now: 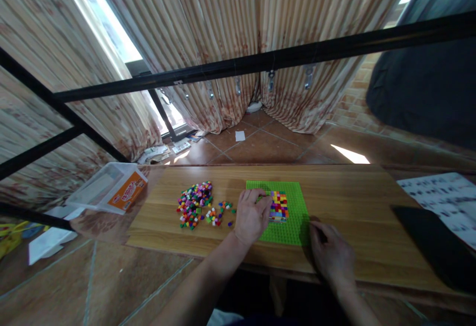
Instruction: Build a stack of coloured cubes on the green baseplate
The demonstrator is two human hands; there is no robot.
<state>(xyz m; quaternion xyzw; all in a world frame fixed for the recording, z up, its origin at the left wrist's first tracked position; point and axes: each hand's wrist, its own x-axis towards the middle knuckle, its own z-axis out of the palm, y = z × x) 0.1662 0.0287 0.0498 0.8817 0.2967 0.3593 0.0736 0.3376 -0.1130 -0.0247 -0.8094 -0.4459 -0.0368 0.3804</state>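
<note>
A bright green studded baseplate [297, 212] lies on the wooden table. On it stands a low block of small multicoloured bricks [279, 207], in red, yellow, orange and purple. My left hand [253, 217] is over the left part of the plate, its fingers pinched together at the block's left edge; whatever lies between the fingertips is too small to make out. Near the plate's lower right corner my right hand [330, 251] rests with its fingers curled, and what they hold, if anything, is hidden. A pile of loose coloured bricks [195, 199] lies to the left.
Smaller groups of loose bricks [212, 216] lie between the pile and my left hand. A clear plastic box [107, 187] with an orange label stands off the table's left end. At the right are a dark flat object [431, 246] and a printed sheet [439, 202].
</note>
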